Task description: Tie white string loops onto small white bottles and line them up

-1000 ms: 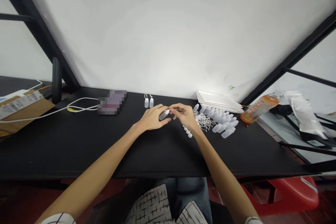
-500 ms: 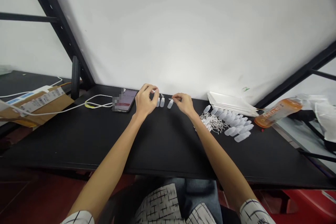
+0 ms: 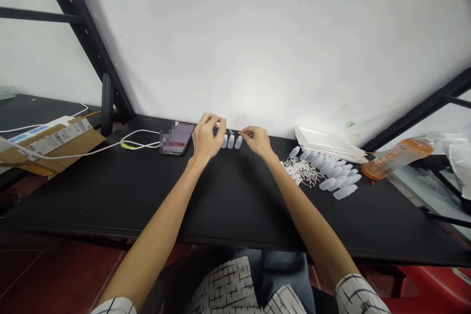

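Three small translucent white bottle-shaped tags (image 3: 231, 142) lie in a short row at the back of the black table, between my hands. My right hand (image 3: 258, 141) pinches the upper end of the rightmost tag (image 3: 238, 143), where its string would be; the fingertips cover that spot. My left hand (image 3: 206, 136) hovers just left of the row, thumb and forefinger tips brought together. Whatever sits between them is too small to make out. Beside my right forearm are a tangled pile of white strings (image 3: 302, 172) and several more tags (image 3: 344, 192) in rows.
A phone (image 3: 180, 138) with white cables (image 3: 142, 132) lies left of my left hand. Farther left is a cardboard package (image 3: 62, 142). White sheets (image 3: 327, 145) rest against the wall at the right, near an orange-labelled plastic bag (image 3: 397, 157). Black frame posts (image 3: 106, 103) flank the table (image 3: 235, 206).
The rightmost tag has come closer to the others and stands straighter in the row, with my right hand at its top. The whole view has shifted slightly; my left hand keeps nearly the same pose.
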Tool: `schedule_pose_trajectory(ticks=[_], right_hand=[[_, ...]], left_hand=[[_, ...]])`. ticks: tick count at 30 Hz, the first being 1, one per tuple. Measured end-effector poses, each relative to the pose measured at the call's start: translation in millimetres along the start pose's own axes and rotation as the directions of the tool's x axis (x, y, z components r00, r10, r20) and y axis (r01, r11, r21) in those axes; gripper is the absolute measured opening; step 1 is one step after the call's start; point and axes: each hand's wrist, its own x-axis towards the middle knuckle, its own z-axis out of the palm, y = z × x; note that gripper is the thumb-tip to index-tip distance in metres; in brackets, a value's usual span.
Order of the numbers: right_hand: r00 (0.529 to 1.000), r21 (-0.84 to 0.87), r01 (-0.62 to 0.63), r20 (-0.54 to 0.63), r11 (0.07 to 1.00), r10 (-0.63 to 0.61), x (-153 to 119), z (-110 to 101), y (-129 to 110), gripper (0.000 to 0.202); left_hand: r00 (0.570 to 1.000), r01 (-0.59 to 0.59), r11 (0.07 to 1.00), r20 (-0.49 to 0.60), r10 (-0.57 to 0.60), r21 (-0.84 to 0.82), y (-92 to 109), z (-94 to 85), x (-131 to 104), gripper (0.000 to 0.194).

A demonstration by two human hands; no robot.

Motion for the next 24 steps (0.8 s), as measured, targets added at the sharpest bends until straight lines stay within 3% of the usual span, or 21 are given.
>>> schedule_pose_trajectory(ticks=[10, 17, 21, 24], right_hand=[[1.0, 0.095, 0.003, 0.002, 0.995, -0.003, -2.0, 5.2, 1.4, 0.013], [0.999, 0.309, 0.024, 0.025, 0.951, -0.033, -6.5, 4.6, 5.1, 0.017], [0.999, 0.233, 0.036, -0.017, 0.972, -0.033, -15.4, -15.0, 10.1, 0.02], [0.989, 0.068, 0.068, -0.133, 0.995, -0.059, -31.2, -43.1, 21.5, 0.02]], left_hand=[[1.0, 0.01, 1.0, 0.028, -0.009, -0.026, 2.3, 0.1, -1.7, 0.041], [0.999, 0.007, 0.999, 0.047, -0.004, -0.053, 4.3, -0.6, -2.0, 0.044], [0.998, -0.012, 0.998, 0.059, 0.016, -0.056, 12.8, 0.5, -5.8, 0.046], [0.985, -0.065, 0.996, 0.155, 0.074, -0.059, 25.8, 6.8, -16.9, 0.044]])
